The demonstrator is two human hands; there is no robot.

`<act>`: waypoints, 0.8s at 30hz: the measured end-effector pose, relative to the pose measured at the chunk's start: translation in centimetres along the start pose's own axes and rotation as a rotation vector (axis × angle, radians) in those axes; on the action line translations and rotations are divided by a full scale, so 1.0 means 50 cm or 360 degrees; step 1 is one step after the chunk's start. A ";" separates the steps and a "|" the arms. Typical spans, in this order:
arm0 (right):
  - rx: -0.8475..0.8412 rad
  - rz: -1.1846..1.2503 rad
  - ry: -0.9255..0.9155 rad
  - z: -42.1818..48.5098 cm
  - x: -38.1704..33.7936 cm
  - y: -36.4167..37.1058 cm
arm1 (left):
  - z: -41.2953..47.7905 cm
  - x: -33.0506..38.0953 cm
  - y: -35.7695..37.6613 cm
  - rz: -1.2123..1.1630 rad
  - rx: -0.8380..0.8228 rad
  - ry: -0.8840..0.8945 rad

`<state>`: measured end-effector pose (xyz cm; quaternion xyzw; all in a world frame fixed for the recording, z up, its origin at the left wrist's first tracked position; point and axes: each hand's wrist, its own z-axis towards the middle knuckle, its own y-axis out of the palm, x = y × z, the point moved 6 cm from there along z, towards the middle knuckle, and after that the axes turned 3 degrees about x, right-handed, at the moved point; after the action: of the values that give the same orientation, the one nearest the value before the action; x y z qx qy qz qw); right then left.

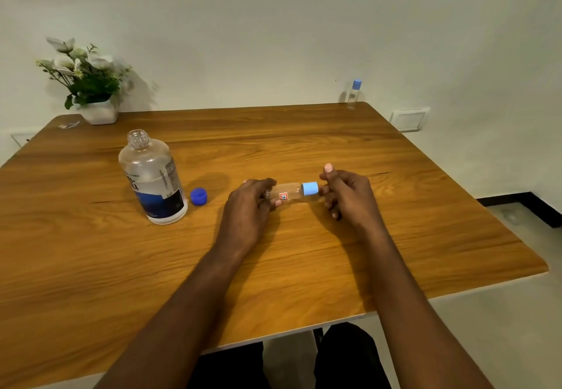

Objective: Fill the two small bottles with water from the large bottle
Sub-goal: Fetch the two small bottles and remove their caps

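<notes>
Closest to us are two bare forearms reaching out over the wooden table [304,282]. Our left hand [249,203] is wrapped around the base of one small bottle [292,195], holding it sideways just above the tabletop, around the middle of the table. It's clear, with a little red and blue sticker, and its light blue cap [310,188] is on and points right. Our right hand [346,194] has its fingers curled right at that cap with the thumb sticking up, but we honestly can't tell if it's gripping. Left of the hands is one dark blue cap [198,196] lying loose, just beside the one big bottle [152,179], which stands open. Further back, a second small bottle [354,95] stands capped at the far right corner, and one flower pot [98,112] sits at the far left corner.
</notes>
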<state>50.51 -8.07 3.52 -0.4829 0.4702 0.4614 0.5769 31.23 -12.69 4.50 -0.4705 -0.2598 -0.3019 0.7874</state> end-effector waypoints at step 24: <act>-0.0365 0.0016 0.0027 -0.005 0.008 0.012 | -0.002 0.004 -0.007 0.0000 0.0010 -0.0022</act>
<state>49.95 -8.22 3.04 -0.5471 0.4216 0.5110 0.5117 31.10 -12.96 4.81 -0.4701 -0.2662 -0.2977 0.7871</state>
